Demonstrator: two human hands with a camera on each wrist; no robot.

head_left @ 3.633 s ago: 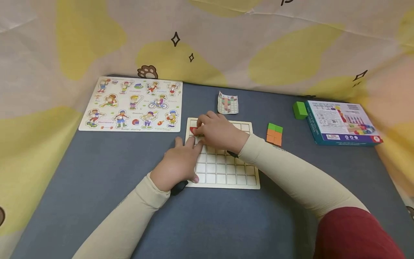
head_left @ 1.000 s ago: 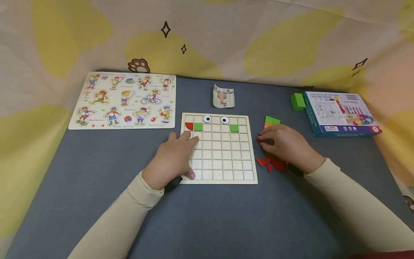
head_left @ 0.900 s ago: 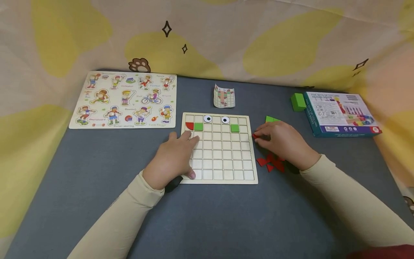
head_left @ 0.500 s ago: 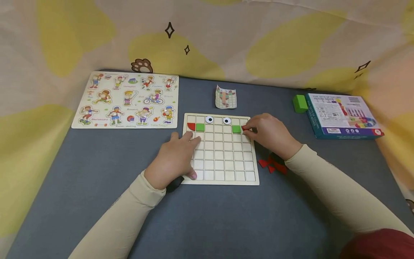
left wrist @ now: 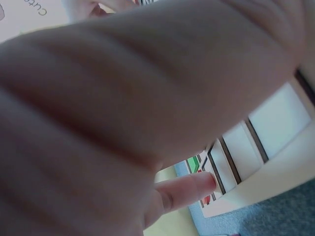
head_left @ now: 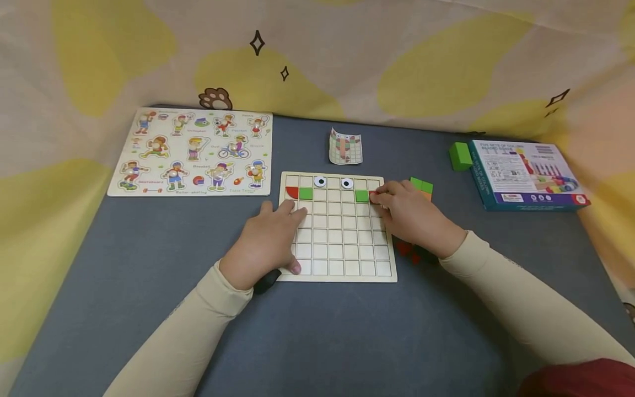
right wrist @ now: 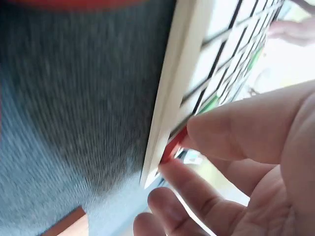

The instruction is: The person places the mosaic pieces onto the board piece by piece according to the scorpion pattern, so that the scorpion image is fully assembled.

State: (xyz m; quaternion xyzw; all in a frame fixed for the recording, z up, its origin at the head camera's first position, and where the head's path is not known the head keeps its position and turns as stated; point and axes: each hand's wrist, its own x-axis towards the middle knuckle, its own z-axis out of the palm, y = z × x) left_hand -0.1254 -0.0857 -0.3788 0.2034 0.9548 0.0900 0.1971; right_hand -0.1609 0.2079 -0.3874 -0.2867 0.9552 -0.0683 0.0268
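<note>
A wooden grid board (head_left: pixel 347 279) lies on the grey table. My left hand (head_left: pixel 263 240) rests on its left edge with fingers spread. My right hand (head_left: pixel 419 218) pinches a red piece (right wrist: pixel 173 146) between thumb and fingers, at the right-end cell of the second row. Beside that piece sits a green square (head_left: pixel 362 196). Toward the left end of the same row lie a red quarter-round piece (head_left: pixel 292 192) and another green square (head_left: pixel 306 193). Two round eye pieces (head_left: pixel 320 181) occupy the top row. Loose red pieces (head_left: pixel 404 248) lie right of the board, partly hidden by my right hand.
Green squares (head_left: pixel 421 184) with orange ones touching them lie behind my right hand. A small pattern card (head_left: pixel 345 148) stands beyond the board. A sports picture puzzle (head_left: pixel 190 154) is at back left; a green block (head_left: pixel 461 156) and a boxed toy (head_left: pixel 528 176) are at right.
My right hand has gone from the loose red pieces leftward to the board, carrying a red piece to the second row's right end. My left hand has stayed at the board's left edge.
</note>
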